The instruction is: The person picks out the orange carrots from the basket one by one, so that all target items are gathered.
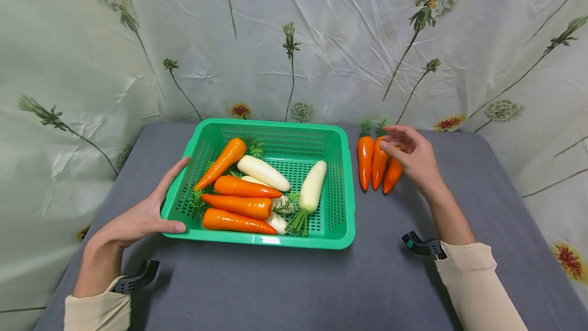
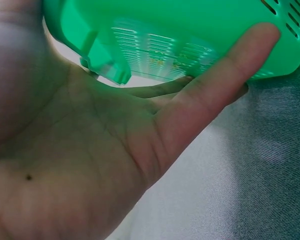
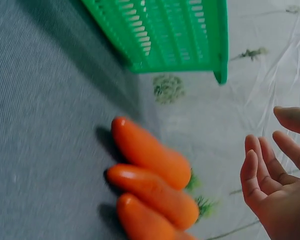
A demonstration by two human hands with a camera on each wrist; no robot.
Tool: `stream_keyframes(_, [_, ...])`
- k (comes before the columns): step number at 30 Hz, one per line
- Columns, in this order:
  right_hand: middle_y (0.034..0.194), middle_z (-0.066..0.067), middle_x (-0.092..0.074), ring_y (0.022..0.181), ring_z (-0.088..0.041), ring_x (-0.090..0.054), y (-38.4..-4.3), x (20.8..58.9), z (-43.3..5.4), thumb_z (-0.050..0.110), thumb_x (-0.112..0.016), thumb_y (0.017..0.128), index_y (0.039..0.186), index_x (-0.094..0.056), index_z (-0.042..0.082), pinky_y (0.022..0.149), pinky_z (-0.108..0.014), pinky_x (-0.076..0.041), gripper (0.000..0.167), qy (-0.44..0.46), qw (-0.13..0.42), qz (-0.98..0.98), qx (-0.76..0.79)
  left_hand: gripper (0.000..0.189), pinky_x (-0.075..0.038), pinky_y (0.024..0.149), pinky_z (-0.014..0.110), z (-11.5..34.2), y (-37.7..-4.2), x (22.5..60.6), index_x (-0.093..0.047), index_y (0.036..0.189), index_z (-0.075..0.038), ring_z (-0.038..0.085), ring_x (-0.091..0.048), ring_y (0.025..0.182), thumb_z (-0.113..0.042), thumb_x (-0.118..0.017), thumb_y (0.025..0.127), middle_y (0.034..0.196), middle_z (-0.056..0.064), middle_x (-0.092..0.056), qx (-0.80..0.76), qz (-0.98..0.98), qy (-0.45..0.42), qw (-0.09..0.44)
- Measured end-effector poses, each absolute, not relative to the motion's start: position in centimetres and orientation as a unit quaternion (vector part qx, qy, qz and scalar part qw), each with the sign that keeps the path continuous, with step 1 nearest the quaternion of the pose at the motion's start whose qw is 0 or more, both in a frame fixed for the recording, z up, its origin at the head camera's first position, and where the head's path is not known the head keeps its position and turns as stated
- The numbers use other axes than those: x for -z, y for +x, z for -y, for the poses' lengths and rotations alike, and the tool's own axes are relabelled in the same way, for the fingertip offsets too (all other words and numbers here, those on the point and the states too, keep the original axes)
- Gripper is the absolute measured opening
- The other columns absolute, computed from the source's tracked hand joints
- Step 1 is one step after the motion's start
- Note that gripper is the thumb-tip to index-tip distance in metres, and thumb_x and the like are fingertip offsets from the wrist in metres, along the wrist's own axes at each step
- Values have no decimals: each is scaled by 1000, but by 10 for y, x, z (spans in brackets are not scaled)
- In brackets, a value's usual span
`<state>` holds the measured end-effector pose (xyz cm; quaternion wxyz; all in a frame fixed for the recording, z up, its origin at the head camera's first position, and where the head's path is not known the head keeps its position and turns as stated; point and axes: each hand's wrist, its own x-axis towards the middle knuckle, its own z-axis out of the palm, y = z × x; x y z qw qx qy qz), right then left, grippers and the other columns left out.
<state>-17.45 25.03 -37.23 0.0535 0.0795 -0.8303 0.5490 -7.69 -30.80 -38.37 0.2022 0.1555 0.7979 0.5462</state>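
A green plastic basket (image 1: 346, 188) holds several orange carrots (image 1: 248, 187) and white radishes (image 1: 312, 188). My left hand (image 1: 142, 213) rests on the basket's left end, thumb at the front corner and fingers along the left side. In the left wrist view, its straight fingers (image 2: 205, 95) lie against the outer basket wall (image 2: 190, 20). Right of the basket, three carrots (image 1: 365, 162) lie side by side on the table, leafy tops toward the back. My right hand (image 1: 411, 155) hovers over the rightmost ones, fingers loosely bent and holding nothing; the right wrist view shows it apart from the carrots (image 3: 150, 155).
A grey cloth covers the table (image 1: 285, 290). Behind it hangs a pale curtain (image 1: 257, 55) printed with dandelions and flowers. Dark bands (image 1: 422, 246) circle both wrists, below beige sleeves (image 1: 473, 280).
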Motion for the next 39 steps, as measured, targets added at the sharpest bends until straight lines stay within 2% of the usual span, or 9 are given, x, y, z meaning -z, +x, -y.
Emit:
stream_keyframes(3, [111, 12, -67, 104, -4, -65, -173, 368, -243, 15, -71, 100, 136, -64, 11, 89, -14, -51, 37, 107, 50, 819, -562, 125, -52, 88, 21, 307, -77, 383, 4, 167, -40, 2, -48, 122, -5, -82, 83, 167, 17, 1, -545, -798, 155, 204])
stream_keyframes(10, [123, 13, -66, 110, -6, -63, -168, 356, -226, 11, -71, 99, 134, -65, 11, 94, -15, -48, 35, 143, 39, 806, -573, 126, -54, 88, 23, 308, -78, 383, 5, 167, -40, 2, -50, 122, -5, -83, 84, 168, 18, 3, -550, -793, 160, 208])
stream_keyframes(17, [120, -5, -66, 108, -10, -64, -165, 349, -208, 9, -70, 99, 132, -65, 8, 93, -17, -51, 34, 170, 20, 794, -583, 126, -54, 88, 23, 309, -78, 383, 5, 167, -40, 2, -51, 120, -6, -83, 84, 167, 18, 1, -552, -792, 159, 209])
stream_keyframes(25, [122, -13, -63, 108, -11, -64, -162, 348, -191, 4, -70, 98, 133, -61, -4, 91, -19, -54, 37, 198, 6, 783, -589, 126, -54, 88, 23, 309, -77, 384, 5, 167, -39, 1, -51, 121, -8, -84, 84, 167, 19, 2, -555, -788, 165, 208])
stream_keyframes(29, [123, -12, -64, 107, -10, -66, -161, 349, -182, 2, -70, 97, 132, -61, -5, 92, -21, -55, 36, 206, -9, 776, -596, 126, -55, 88, 23, 309, -77, 384, 6, 167, -39, 1, -51, 122, -8, -84, 84, 167, 19, 3, -560, -784, 167, 210])
stream_keyframes(32, [122, -4, -65, 108, -11, -66, -159, 350, -175, 0, -69, 97, 131, -61, -5, 93, -22, -56, 35, 213, -24, 768, -603, 126, -55, 89, 23, 309, -76, 384, 6, 167, -38, 1, -52, 122, -7, -84, 84, 167, 19, 3, -562, -782, 169, 211])
stream_keyframes(34, [123, -4, -65, 108, -12, -66, -159, 351, -171, -1, -68, 97, 131, -61, -4, 93, -23, -56, 35, 216, -35, 765, -606, 127, -55, 88, 23, 309, -76, 384, 6, 167, -38, 2, -53, 121, -7, -84, 83, 167, 19, 2, -562, -782, 169, 211])
stream_keyframes(36, [126, -7, -64, 109, -12, -65, -158, 351, -167, -2, -68, 97, 132, -60, -7, 93, -23, -56, 36, 220, -46, 761, -608, 127, -55, 88, 23, 308, -77, 384, 6, 167, -38, 2, -53, 121, -7, -84, 83, 166, 19, 1, -562, -782, 169, 211])
stream_keyframes(39, [132, -21, -61, 108, -11, -65, -159, 350, -161, -3, -68, 97, 133, -59, -9, 93, -23, -56, 37, 224, -56, 761, -606, 127, -55, 88, 24, 308, -77, 384, 6, 167, -38, 2, -54, 121, -7, -84, 83, 166, 19, 1, -565, -779, 171, 213])
